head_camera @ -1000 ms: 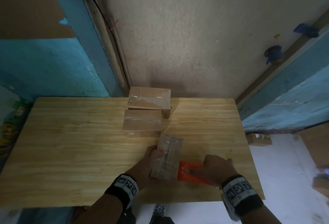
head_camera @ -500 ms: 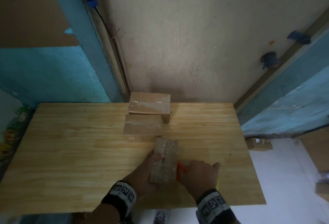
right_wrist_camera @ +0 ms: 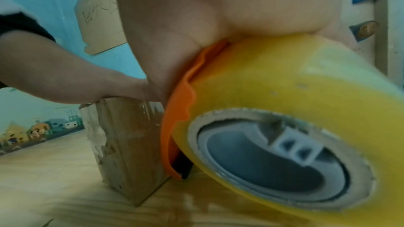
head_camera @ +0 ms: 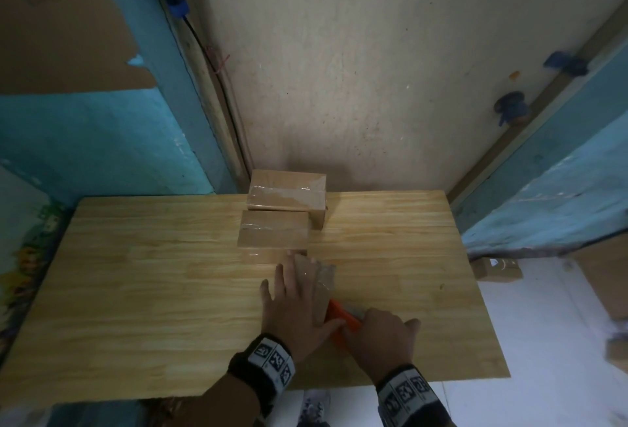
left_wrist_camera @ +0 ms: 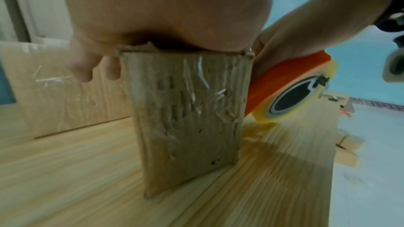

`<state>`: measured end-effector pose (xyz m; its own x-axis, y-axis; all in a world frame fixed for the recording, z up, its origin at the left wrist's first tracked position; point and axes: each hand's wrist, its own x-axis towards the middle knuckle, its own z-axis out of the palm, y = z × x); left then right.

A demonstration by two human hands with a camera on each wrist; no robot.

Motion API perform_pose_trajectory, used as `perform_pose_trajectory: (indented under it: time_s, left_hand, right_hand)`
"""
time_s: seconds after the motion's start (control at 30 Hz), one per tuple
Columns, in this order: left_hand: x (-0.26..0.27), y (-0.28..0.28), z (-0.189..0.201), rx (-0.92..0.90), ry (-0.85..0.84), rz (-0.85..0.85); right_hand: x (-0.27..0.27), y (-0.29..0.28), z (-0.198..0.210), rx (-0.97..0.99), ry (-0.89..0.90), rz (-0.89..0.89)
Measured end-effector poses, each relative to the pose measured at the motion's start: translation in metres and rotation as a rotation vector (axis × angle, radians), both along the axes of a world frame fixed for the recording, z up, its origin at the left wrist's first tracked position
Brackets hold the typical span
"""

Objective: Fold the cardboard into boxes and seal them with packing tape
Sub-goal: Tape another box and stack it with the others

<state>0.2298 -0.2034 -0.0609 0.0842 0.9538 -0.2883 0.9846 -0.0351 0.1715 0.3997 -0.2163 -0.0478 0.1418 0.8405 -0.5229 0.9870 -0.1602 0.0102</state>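
Note:
A small cardboard box (head_camera: pixel 319 287) with clear tape on it stands near the front middle of the wooden table (head_camera: pixel 136 290). My left hand (head_camera: pixel 292 304) lies flat on top of it, fingers straight and spread, pressing down. My right hand (head_camera: pixel 379 335) grips an orange tape dispenser (head_camera: pixel 341 316) and holds it against the box's right side. The left wrist view shows the box's taped end face (left_wrist_camera: pixel 188 118) and the dispenser (left_wrist_camera: pixel 282 78) with its yellowish tape roll (left_wrist_camera: pixel 328 75). In the right wrist view the roll (right_wrist_camera: pixel 284 84) fills the frame beside the box (right_wrist_camera: pixel 126 144).
Two taped boxes stand at the back middle of the table, one (head_camera: pixel 287 194) against the wall and one (head_camera: pixel 273 233) just in front of it, close to my left fingertips. More small boxes (head_camera: pixel 498 268) lie on the floor to the right.
My left hand has gone from holding the box's left side to lying flat on its top. My right hand has brought the dispenser in from the right, up against the box.

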Motion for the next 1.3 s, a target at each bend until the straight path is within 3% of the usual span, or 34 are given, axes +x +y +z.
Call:
perform_pose_trajectory:
  time_s: [0.17,0.27,0.37,0.5,0.67,0.8,1.0,1.1,1.3]
  left_hand:
    - [0.006,-0.001,-0.003,-0.007,0.089,-0.023]
    - [0.006,0.000,-0.001,-0.033,0.042,0.005]
    - [0.000,0.005,0.004,-0.037,-0.227,0.102]
    - [-0.019,0.014,0.012,0.087,-0.532,0.231]
    - [-0.046,0.025,0.023,-0.113,-1.055,0.308]
    - [-0.056,0.026,0.023,-0.056,-1.250,0.272]
    - [-0.082,0.010,0.002,-0.103,-1.592,0.543]
    - [-0.093,-0.003,-0.009,-0.140,-1.545,0.592]
    - [-0.118,-0.026,-0.041,-0.158,-1.076,0.484]
  right_hand:
    - [-0.001,-0.003,-0.002,0.033,-0.011,0.017]
    - [-0.001,-0.005,-0.007,0.032,-0.017,-0.007]
    - [0.002,-0.005,-0.009,0.027,-0.018,-0.028]
    - [0.009,0.000,0.001,0.017,0.052,-0.144]
    - [0.023,0.002,0.011,0.034,0.106,-0.227]
    - [0.038,0.004,0.004,0.062,0.147,-0.275]
    - [0.051,-0.001,-0.006,0.129,0.171,-0.344]
    - [0.044,-0.003,-0.002,0.169,0.170,-0.320]
    - [0.039,-0.004,-0.013,0.229,0.229,-0.321]
